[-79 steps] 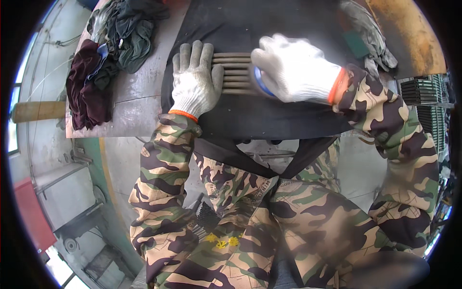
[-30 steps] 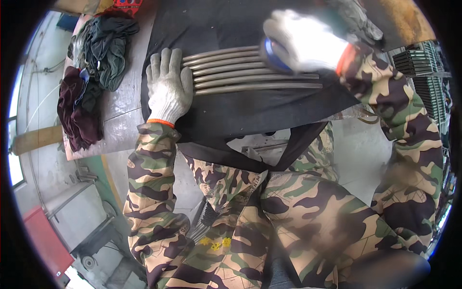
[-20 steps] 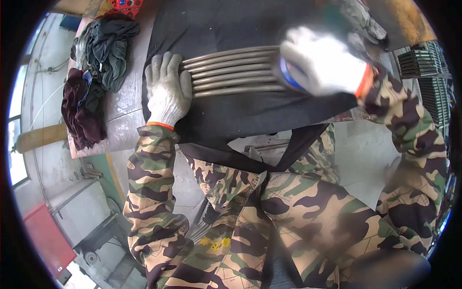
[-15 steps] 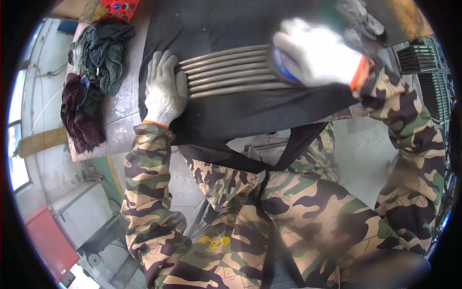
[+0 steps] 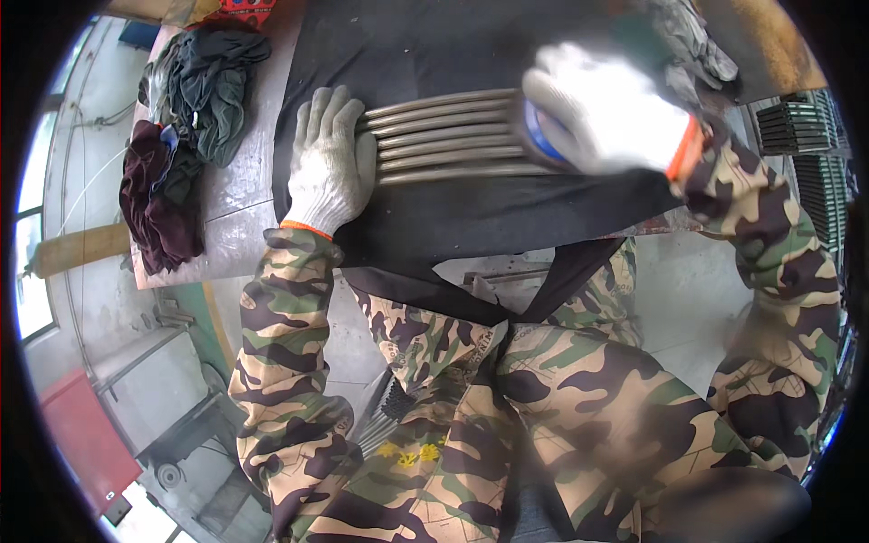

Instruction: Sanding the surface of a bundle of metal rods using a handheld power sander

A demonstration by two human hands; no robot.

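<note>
metal rods (image 5: 448, 138) on black cloth (image 5: 434, 217) over tabletop (image 5: 240, 195); probably stiff, slick, hefty as a bunch, best pinned at the ends. left hand (image 5: 330, 158) flat, fingers extended, at their left ends; right hand (image 5: 602, 109) curled over blue-rimmed tool (image 5: 541, 134).

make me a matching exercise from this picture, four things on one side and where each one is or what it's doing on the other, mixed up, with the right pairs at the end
Things:
1. left hand
2. right hand
3. metal rods
4. maroon cloth

Places and states:
a. side by side on the black sheet
b. bunched up toward the left of the table
c. laid at the rods' left ends, fingers extended
d. curled around a blue-edged tool

Right pairs: 1-c, 2-d, 3-a, 4-b
</note>
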